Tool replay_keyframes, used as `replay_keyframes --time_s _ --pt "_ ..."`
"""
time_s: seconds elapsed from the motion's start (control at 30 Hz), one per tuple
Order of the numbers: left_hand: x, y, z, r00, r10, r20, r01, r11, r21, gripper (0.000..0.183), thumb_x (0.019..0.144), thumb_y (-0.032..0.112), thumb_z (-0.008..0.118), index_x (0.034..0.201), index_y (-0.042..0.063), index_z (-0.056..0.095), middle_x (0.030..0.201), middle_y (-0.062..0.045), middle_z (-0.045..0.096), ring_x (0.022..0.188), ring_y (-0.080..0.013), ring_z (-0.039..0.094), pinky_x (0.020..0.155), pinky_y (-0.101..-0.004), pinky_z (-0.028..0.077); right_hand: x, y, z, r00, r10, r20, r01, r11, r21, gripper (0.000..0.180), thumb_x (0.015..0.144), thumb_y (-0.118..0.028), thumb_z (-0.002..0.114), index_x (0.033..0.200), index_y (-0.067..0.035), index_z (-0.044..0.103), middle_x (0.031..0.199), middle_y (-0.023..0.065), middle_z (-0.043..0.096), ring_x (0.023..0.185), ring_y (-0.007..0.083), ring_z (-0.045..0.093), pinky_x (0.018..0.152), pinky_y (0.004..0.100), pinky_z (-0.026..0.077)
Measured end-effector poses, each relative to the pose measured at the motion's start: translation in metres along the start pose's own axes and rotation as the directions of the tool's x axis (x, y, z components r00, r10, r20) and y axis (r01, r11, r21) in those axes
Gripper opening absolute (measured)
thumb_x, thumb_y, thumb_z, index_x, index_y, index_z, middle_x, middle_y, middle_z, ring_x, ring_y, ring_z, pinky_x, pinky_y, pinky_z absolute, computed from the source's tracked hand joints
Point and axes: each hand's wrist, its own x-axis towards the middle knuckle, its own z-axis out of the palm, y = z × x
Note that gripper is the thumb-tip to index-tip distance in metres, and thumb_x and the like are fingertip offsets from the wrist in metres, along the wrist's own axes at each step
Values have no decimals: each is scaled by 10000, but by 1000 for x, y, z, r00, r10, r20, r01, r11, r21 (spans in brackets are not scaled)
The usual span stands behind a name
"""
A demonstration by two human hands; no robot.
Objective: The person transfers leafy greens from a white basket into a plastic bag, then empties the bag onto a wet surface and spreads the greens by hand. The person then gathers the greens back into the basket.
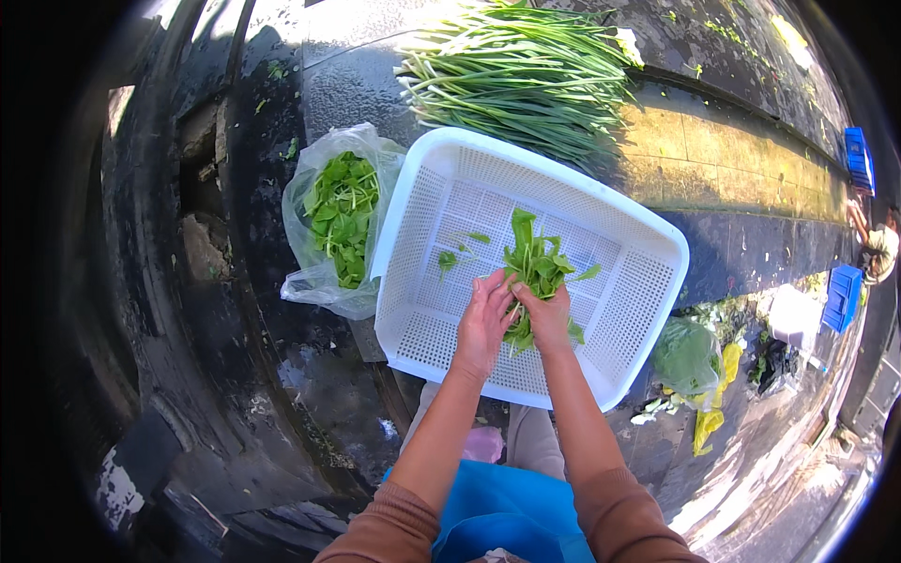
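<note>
Both my hands are over a white perforated plastic basket (422, 310) set in front of my legs. My right hand (549, 313) grips a small bunch of leafy greens (538, 264), thumb across the stems. Close against it, my left hand (484, 320) has its palm partly turned up and its fingertips at the stems; whether they pinch any is hidden. More greens lie under my hands on the basket floor. A few loose leaves (448, 261) rest left of them. Beside the basket's left wall, a clear plastic bag (299, 232) stands open, holding more leafy greens (345, 218).
A large pile of green onions (521, 77) lies beyond the basket on dark slabs. To the right are a bag of greens (686, 355), a yellow plastic bag (711, 415), a white bucket (795, 317) and a blue crate (842, 299). Another person (880, 246) is at the far right.
</note>
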Motion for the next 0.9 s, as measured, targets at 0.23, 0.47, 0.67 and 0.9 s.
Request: replay_keyframes --time_s 0.23,0.47,0.67,0.9 --pt "-49 121 -36 922 286 -259 -190 920 342 395 935 268 512 1233 10 498 1231 -132 521 1099 -247 545 874 -353 462 7 -98 44 975 222 -25 -196 903 383 343 745 29 653 1071 16 549 905 54 625 740 130 599 669 258 504" --pt "-50 202 -183 614 758 -222 15 270 963 421 771 178 683 1126 2 543 979 -146 602 923 -270 608 786 -365 479 10 -140 153 951 220 216 -297 842 451 322 732 -17 707 1028 7 583 894 54 640 756 119 608 702 249 501" --pt "-82 203 -169 632 494 -597 26 757 653 237 803 140 656 958 0 544 711 -55 591 543 -94 538 476 -252 422 18 -100 240 985 -144 92 104 932 347 398 740 8 701 1103 9 539 963 62 629 814 137 605 747 269 498" --pt "-121 165 -103 579 514 -634 -327 858 397 91 913 77 521 912 44 436 683 -45 559 459 -34 418 400 -175 336 -3 -26 293 993 -78 94 60 982 180 533 743 -33 713 1208 28 459 1076 92 587 936 177 563 855 283 450"
